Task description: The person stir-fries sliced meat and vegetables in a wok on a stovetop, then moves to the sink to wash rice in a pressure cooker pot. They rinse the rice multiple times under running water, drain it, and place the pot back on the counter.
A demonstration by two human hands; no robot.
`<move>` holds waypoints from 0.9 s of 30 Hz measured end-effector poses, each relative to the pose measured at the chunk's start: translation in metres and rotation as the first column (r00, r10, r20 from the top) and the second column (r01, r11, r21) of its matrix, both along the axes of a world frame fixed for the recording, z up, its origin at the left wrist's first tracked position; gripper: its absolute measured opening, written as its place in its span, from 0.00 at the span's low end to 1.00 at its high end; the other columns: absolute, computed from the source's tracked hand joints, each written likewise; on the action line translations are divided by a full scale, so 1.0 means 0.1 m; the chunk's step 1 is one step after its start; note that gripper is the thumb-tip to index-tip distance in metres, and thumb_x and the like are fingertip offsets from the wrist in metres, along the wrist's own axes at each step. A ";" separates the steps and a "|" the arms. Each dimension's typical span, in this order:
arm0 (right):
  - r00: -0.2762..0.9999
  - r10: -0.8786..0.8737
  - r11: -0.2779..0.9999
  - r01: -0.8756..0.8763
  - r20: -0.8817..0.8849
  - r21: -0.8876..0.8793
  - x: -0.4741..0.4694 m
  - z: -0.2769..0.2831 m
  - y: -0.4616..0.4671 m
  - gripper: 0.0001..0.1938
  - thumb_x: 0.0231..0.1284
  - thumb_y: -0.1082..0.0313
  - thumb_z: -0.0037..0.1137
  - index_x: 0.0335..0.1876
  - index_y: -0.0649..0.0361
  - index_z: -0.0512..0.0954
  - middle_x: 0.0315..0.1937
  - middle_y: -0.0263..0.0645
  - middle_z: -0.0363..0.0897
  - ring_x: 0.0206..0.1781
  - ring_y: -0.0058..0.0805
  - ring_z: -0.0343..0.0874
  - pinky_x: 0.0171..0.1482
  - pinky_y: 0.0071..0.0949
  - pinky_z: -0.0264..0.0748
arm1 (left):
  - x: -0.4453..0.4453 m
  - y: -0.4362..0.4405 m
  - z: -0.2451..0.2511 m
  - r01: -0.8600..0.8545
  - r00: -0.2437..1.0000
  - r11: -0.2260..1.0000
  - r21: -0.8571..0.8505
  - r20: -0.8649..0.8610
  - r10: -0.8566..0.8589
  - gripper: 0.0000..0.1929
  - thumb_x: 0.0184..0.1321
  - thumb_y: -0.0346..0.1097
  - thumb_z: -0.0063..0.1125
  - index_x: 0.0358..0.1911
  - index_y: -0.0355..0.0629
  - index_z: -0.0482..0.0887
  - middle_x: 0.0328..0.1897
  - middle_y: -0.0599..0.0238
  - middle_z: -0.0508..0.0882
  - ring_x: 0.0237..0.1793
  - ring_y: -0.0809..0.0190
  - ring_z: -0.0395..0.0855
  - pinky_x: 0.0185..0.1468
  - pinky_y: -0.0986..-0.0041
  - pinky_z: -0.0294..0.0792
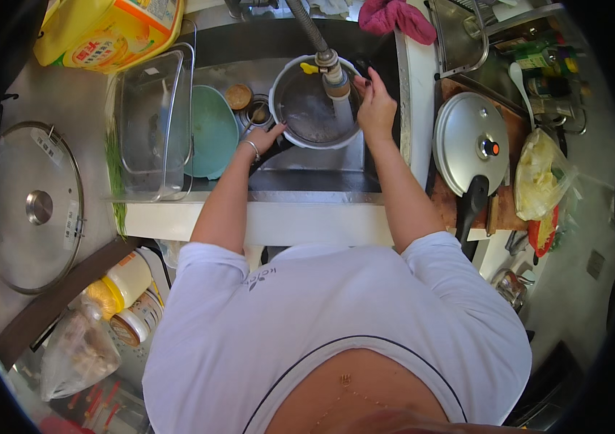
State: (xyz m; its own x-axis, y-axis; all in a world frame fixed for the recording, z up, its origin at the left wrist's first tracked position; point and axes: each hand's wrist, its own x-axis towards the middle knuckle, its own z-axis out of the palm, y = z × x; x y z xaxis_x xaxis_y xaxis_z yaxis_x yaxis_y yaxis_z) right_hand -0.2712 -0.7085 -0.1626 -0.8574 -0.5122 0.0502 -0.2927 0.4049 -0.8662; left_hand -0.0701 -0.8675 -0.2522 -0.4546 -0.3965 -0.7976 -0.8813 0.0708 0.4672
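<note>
A round metal pressure-cooker pot [307, 122] stands in the sink under the faucet [335, 81], with whitish water running into it. My right hand [377, 108] grips the dark side handle at the pot's right rim. At the lower left, my left hand [265, 140] rests by the rim on the long black handle [273, 154], its thumb at the pot's edge; part of that grip is hidden. Left of the pot are a green plastic basin [212, 130], a small jar [259, 111] with something thin in it, and a round tan lid [238, 96].
A clear plastic bin [147, 125] and green stalks [115, 173] lie left of the basin. The pressure-cooker lid [470, 144] rests on a brown board at right, near a bag of yellowish food [536, 176]. A glass lid [28, 206] lies far left; a pink cloth [397, 20] hangs behind.
</note>
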 end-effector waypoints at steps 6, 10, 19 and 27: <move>0.863 0.339 0.932 -0.363 -0.374 0.006 -0.03 0.69 -0.08 0.21 0.52 0.77 0.42 0.55 0.60 0.68 0.46 0.46 0.77 0.49 0.36 0.77 0.48 0.27 0.73 | 0.15 -0.05 0.04 -0.049 0.951 0.861 0.506 -0.241 0.195 0.16 0.53 0.38 0.58 0.41 0.35 0.74 0.31 0.55 0.82 0.22 0.63 0.80 0.26 0.74 0.74; 0.871 0.150 0.952 0.000 0.468 -0.305 -0.03 0.71 -0.08 0.19 0.60 0.74 0.34 0.58 0.70 0.61 0.56 0.52 0.68 0.55 0.43 0.72 0.55 0.34 0.71 | 0.14 -0.20 0.16 -0.007 0.970 0.996 0.091 -0.241 0.029 0.16 0.56 0.38 0.54 0.46 0.39 0.77 0.36 0.65 0.82 0.34 0.70 0.78 0.32 0.79 0.69; 0.172 0.734 0.492 0.532 0.657 -0.689 0.05 0.54 0.39 0.42 0.60 0.35 0.08 0.64 0.69 0.53 0.65 0.55 0.51 0.69 0.52 0.46 0.68 0.51 0.41 | -0.10 0.00 0.69 -0.454 0.648 0.811 0.369 -0.488 0.585 0.18 0.62 0.43 0.46 0.47 0.36 0.75 0.44 0.60 0.81 0.42 0.65 0.80 0.40 0.78 0.72; 0.033 0.860 0.451 0.417 0.509 -0.789 0.20 0.68 0.53 0.26 0.65 0.44 0.30 0.53 0.58 0.68 0.49 0.48 0.71 0.51 0.41 0.69 0.53 0.45 0.64 | -0.35 0.33 0.91 -0.385 0.591 0.768 0.511 -0.503 0.631 0.13 0.61 0.40 0.45 0.40 0.37 0.77 0.37 0.59 0.81 0.36 0.62 0.81 0.38 0.74 0.74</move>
State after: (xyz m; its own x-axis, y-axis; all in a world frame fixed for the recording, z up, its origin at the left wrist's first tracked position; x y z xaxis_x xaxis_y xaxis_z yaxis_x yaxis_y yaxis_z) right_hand -0.2514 -0.6557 -0.0950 -0.2873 -0.9566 -0.0491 0.9461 -0.2753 -0.1706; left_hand -0.1053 -0.8350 -0.1610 -0.6815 -0.5052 -0.5295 -0.2163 -0.5521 0.8052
